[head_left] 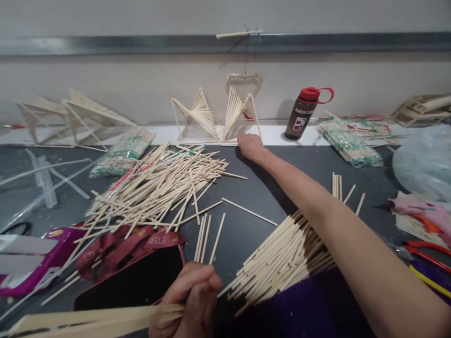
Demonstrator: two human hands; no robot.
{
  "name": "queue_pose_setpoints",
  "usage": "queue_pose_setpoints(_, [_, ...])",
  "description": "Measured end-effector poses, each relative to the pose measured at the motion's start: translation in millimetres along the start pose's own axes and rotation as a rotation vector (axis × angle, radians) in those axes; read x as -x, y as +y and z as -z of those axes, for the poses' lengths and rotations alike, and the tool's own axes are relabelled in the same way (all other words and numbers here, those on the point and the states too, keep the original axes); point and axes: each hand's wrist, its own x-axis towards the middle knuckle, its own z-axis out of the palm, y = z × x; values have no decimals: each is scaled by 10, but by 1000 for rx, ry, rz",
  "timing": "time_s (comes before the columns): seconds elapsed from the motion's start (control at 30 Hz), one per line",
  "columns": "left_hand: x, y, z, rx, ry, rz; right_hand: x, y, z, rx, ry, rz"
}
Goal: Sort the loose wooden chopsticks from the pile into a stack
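Note:
My left hand [190, 298] is at the bottom centre, its fingers closed round a bundle of wooden sticks [105, 317] that runs off to the lower left. Several short stick ends rise just beyond its knuckles. My right hand [251, 146] reaches far forward, fingers bent together at the base of the right stick model [234, 110]; what its fingertips hold is too small to make out. A similar twisted stick model [199, 112] stands just left of it. A loose pile of sticks [155, 188] lies left of centre, and a neater pile [278, 258] is under my right forearm.
A brown bottle with red lid [300, 115] stands at the back right. Wrapped stick packs [123, 152] lie at both sides. A black phone [130, 277] and red lanyard [141, 241] are at lower left. Red-handled pliers [428, 249] lie right. More stick models [73, 119] stand back left.

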Motion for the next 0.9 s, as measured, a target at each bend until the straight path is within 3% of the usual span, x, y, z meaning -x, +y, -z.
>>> queue_pose_setpoints(0.33, [89, -30, -29, 134, 29, 133, 373, 93, 97, 25, -47, -12])
queue_pose_setpoints(0.5, [68, -84, -4, 123, -11, 112, 331, 123, 161, 24, -157, -7])
queue_pose_setpoints(0.7, [68, -120, 9, 126, -57, 79, 446, 133, 215, 28, -137, -9])
queue_pose_setpoints(0.83, [76, -98, -19, 146, -66, 77, 703, 157, 395, -130, -120, -102])
queue_pose_setpoints(0.9, [85, -89, -37, 141, -91, 76, 899, 152, 574, -262, -62, -55])
